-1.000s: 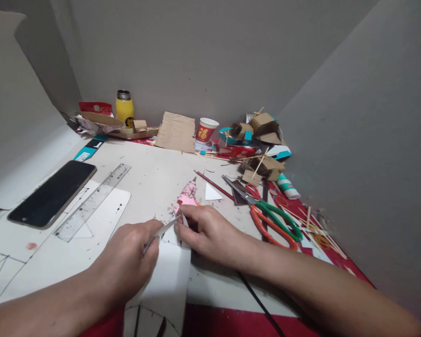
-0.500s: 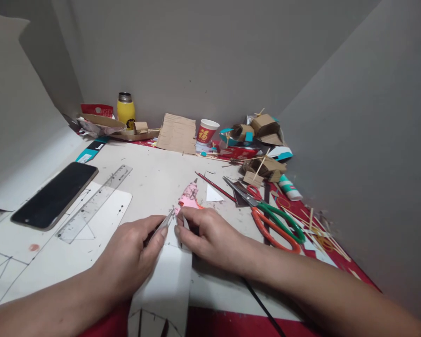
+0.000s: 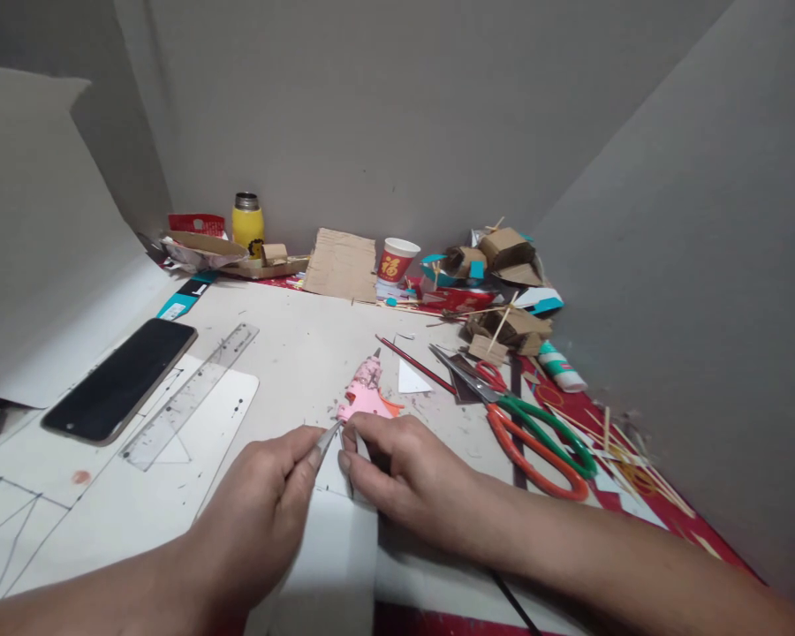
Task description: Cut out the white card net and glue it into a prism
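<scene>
My left hand (image 3: 265,499) is closed, pinching a narrow flap of a folded white card (image 3: 335,552) between thumb and fingers. Another flap of the same card is gripped by my right hand (image 3: 407,464), its thumb and forefinger close to the left fingertips. The two flaps lean together toward a point, and the card's long flat part runs toward me below the hands. Just beyond my fingertips lies a pink glue gun (image 3: 366,393), its nozzle pointing away and its orange trigger to the right. My right fingers hide part of its near end.
Left lie a phone (image 3: 119,380) and a clear ruler (image 3: 192,397) on white card. To the right are scissors (image 3: 503,446), a pencil (image 3: 417,364) and a small white triangle (image 3: 412,378). Behind stand a yellow bottle (image 3: 247,230), a paper cup (image 3: 397,262) and cardboard pieces (image 3: 341,265).
The camera view has shifted, so everything sits a little lower and farther right. Both hands keep their pinch on the card, and more of the glue gun shows.
</scene>
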### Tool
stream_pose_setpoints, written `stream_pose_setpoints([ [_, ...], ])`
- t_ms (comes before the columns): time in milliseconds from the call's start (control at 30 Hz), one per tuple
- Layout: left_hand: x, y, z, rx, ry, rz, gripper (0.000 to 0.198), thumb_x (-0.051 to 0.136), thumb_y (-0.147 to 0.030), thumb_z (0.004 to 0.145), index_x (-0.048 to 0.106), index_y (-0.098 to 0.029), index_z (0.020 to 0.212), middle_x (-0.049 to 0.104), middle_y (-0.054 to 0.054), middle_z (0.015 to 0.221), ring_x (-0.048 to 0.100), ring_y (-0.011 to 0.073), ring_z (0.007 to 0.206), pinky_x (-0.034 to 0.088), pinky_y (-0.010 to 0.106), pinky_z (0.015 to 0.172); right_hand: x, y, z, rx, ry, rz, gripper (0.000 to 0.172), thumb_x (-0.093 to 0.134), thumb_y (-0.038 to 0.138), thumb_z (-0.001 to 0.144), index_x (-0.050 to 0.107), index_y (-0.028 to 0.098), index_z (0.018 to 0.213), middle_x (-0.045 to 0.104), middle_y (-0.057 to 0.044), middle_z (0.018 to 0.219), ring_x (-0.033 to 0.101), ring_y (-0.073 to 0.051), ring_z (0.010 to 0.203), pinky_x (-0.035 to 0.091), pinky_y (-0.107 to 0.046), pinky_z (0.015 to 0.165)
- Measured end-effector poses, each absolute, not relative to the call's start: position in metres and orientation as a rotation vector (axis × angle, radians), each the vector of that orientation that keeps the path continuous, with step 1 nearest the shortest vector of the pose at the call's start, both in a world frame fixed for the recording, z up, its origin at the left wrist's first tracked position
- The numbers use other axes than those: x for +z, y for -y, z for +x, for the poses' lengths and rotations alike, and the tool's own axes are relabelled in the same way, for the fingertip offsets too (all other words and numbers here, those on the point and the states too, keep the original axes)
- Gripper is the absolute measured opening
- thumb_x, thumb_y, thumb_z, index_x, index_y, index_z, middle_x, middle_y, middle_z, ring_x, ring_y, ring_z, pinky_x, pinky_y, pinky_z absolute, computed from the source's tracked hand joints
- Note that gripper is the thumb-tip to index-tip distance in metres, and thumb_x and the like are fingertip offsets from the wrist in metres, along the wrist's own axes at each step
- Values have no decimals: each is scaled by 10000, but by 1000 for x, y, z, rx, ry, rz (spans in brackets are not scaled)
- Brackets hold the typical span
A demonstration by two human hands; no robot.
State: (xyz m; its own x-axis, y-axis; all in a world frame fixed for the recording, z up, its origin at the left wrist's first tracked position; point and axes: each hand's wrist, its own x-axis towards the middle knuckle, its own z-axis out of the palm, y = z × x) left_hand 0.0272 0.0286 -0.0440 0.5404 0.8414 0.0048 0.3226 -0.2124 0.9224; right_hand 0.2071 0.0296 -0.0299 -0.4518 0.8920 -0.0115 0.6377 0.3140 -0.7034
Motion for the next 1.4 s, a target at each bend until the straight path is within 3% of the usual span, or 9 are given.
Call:
stream_pose_setpoints([
  [433,-52,-15,29,705,-1044,1594,238,435,-228,881,659,-154,853,619,19,721,547,164,690,448,282,681,-36,-22,207,913,2217,-1212,152,480,239,843,462,236,691,544,-11,561,469,-156,482,385,-267,463],
  [633,-50,-18,29,703,-965,1417,255,423,-234,871,659,-137,874,624,26,743,561,174,731,446,286,688,-31,-26,205,927,2224,-1327,187,473,216,842,445,218,658,426,42,515,384,-119,461,302,-234,427],
  [800,-48,-24,30,649,-952,1314,241,436,-267,881,642,-142,892,604,5,704,547,171,714,435,276,651,-25,-29,206,988,2130,-1404,60,536,186,820,504,191,770,445,62,568,410,-97,507,316,-210,474],
  [1033,-46,-21,32,601,-950,1256,247,429,-297,898,613,-135,934,565,-7,727,480,144,676,394,260,616,-27,-31,204,1096,2008,-1407,45,559,166,797,534,180,831,471,59,597,433,-100,525,340,-210,493],
  [1300,-45,-20,33,579,-869,1166,280,443,-345,890,583,-141,758,522,-29,666,456,123,630,373,251,603,-30,-33,207,1130,2006,-1257,99,569,201,813,578,173,907,488,57,595,452,-100,529,359,-212,509],
  [1400,-44,-19,33,563,-848,1129,250,462,-321,873,612,-145,778,535,-35,624,482,127,623,388,252,616,-29,-33,208,1085,2073,-1153,82,530,210,853,569,165,797,468,50,596,432,-95,543,348,-206,511],
])
